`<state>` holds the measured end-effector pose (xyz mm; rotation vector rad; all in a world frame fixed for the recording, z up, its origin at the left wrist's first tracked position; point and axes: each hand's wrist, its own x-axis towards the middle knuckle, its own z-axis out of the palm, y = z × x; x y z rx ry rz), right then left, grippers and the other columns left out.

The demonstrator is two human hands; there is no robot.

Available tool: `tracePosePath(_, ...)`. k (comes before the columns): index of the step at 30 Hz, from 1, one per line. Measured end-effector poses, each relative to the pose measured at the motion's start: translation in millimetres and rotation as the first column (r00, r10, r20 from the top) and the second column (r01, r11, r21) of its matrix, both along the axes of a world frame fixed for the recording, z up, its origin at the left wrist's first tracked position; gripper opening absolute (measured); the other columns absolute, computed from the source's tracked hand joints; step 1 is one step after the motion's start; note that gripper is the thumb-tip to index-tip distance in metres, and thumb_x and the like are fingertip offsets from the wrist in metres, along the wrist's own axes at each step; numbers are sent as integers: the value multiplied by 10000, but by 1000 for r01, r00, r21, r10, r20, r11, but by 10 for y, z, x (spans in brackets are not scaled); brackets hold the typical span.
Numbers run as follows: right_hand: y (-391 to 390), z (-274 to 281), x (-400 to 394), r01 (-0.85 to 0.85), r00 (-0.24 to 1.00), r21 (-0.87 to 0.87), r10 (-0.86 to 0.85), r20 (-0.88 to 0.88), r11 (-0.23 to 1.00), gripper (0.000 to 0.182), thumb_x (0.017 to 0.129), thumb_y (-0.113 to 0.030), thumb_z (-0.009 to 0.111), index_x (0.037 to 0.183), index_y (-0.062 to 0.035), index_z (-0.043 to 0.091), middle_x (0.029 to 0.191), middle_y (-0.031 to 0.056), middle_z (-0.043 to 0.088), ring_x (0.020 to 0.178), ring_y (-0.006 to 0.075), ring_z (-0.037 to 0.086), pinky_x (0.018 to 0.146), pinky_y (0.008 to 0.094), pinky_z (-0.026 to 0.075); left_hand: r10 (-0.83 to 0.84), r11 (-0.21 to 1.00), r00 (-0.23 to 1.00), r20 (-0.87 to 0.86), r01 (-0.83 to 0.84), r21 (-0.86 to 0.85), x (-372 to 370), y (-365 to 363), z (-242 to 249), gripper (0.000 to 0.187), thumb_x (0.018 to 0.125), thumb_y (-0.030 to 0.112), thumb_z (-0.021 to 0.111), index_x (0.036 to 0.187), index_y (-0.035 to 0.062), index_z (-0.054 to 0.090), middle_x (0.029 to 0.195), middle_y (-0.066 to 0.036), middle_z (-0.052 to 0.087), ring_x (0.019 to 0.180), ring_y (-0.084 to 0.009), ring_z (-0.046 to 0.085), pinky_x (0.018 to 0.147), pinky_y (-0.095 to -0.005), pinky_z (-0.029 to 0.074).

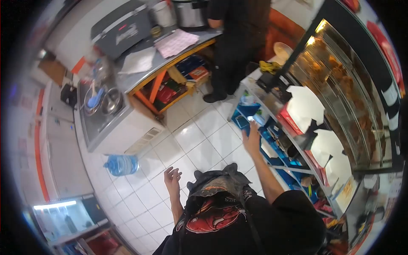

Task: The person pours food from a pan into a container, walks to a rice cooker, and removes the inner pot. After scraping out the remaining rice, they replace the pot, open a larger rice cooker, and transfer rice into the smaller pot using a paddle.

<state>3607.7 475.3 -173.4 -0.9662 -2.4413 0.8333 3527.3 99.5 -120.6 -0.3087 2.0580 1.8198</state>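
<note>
My left hand point(172, 177) hangs over the white tiled floor point(191, 146), its fingers loosely bent and apart, with nothing in it. On the other side, my right hand point(252, 135) reaches forward with fingers stretched toward the blue shelf unit point(241, 111) under the counter. A small bright white spot shows right at its fingertips, and a phone-like dark rectangle point(242, 122) lies on the shelf close by. Above this shelf, open white and red cardboard boxes point(304, 109) stand on the counter beside the glass display case point(340, 80) of fried food.
A person in dark clothes point(238, 51) stands at the back workbench point(170, 63), which holds a grey cooler box point(121, 27) and cloths point(176, 42). A blue water jug point(122, 165) lies on the floor at left, below a sink point(91, 123) with metal bowls.
</note>
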Motion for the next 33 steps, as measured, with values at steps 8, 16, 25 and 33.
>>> tracePosePath(8,-1568,-1240,12,-34,839,-348,216,500,937,644,787,-342,632,1314,-13,460,1401,251,391,1333,406,316,1069,508,301,295,955,954,-47,-292,57,-240,-1681,67,392,901,219,608,1219,26,483,1071,-145,625,937,-233,634,821,-354,496)
tracePosePath(16,-1551,-1113,262,-408,535,-477,627,566,778,207,851,-189,514,839,-49,665,872,137,665,742,360,633,672,452,501,229,949,918,-325,-135,285,-1816,-2027,596,360,921,157,600,1212,0,460,1107,-138,589,948,-198,614,835,-292,470)
tracePosePath(25,-2646,-1396,-319,-660,239,-383,664,709,646,353,741,-232,661,1031,-31,643,926,135,685,741,313,656,649,412,519,142,972,980,-138,-111,209,-2479,-2777,194,293,923,232,600,1157,79,513,732,-65,619,436,-45,417,368,-197,286)
tracePosePath(33,-2574,-1081,-418,-39,827,-612,369,423,790,353,799,-219,616,1082,-8,625,920,150,680,730,278,665,665,390,525,395,865,914,92,-403,298,-2513,-2991,-218,272,920,349,571,1021,97,568,556,24,432,376,-18,275,348,-183,173)
